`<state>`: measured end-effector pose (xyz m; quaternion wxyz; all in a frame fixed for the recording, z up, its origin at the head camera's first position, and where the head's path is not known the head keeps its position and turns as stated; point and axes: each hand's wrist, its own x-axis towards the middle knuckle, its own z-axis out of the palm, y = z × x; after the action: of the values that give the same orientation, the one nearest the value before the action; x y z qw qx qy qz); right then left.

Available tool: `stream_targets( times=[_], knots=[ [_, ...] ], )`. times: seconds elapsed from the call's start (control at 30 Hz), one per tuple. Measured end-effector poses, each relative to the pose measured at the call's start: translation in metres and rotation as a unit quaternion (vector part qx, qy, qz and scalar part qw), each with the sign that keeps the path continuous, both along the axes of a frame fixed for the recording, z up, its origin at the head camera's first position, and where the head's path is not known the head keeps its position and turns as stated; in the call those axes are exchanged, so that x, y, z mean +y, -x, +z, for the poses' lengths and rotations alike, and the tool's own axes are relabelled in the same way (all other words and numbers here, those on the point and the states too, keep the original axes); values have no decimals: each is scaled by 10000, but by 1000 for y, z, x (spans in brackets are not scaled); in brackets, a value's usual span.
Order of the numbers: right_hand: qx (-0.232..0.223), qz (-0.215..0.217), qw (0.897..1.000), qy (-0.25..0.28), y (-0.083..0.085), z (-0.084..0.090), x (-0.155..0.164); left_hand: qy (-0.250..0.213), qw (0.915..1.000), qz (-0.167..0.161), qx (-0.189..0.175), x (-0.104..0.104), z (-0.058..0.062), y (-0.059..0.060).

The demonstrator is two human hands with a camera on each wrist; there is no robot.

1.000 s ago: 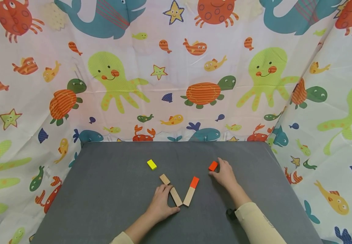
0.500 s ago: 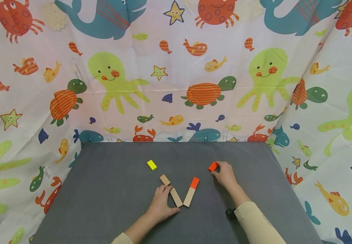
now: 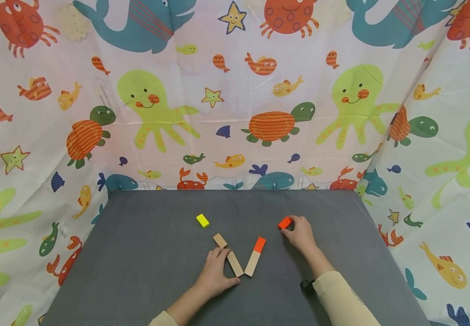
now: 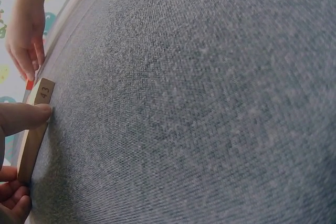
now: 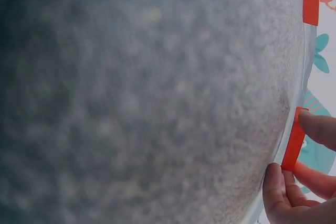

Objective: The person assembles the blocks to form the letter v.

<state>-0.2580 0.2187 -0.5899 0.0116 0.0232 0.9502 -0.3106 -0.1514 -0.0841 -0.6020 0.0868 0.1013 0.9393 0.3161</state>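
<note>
On the grey table [image 3: 145,253] my left hand [image 3: 227,265] holds a long plain wooden block [image 3: 235,264] between thumb and fingers. The left wrist view shows that block [image 4: 35,127] marked 43, with my thumb [image 4: 23,116] against its side. My right hand [image 3: 289,227] pinches a small orange block [image 3: 284,222] that lies on the table. In the right wrist view the orange block [image 5: 293,140] sits between my thumb [image 5: 275,184] and a finger [image 5: 321,128].
A wooden block with an orange end [image 3: 255,257] lies between the hands. A short wooden block [image 3: 220,240] and a yellow block [image 3: 203,220] lie further back. A sea-animal curtain [image 3: 235,104] walls in the table's back and sides.
My right hand's fingers have closed in on the small orange block, which has barely shifted. The left hand and the other blocks have stayed put.
</note>
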Motion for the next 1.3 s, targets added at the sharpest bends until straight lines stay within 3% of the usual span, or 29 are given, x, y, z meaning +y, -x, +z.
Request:
stream_targets(
  times=[0.63,1.3],
  knots=[
    [113,5,9989,452,-9,2,-16,-25,10000,54,-40,-1,-3,0],
    [98,323,9985,434,-15,3,-33,33,10000,11,24,0,-2,-1]
  ],
)
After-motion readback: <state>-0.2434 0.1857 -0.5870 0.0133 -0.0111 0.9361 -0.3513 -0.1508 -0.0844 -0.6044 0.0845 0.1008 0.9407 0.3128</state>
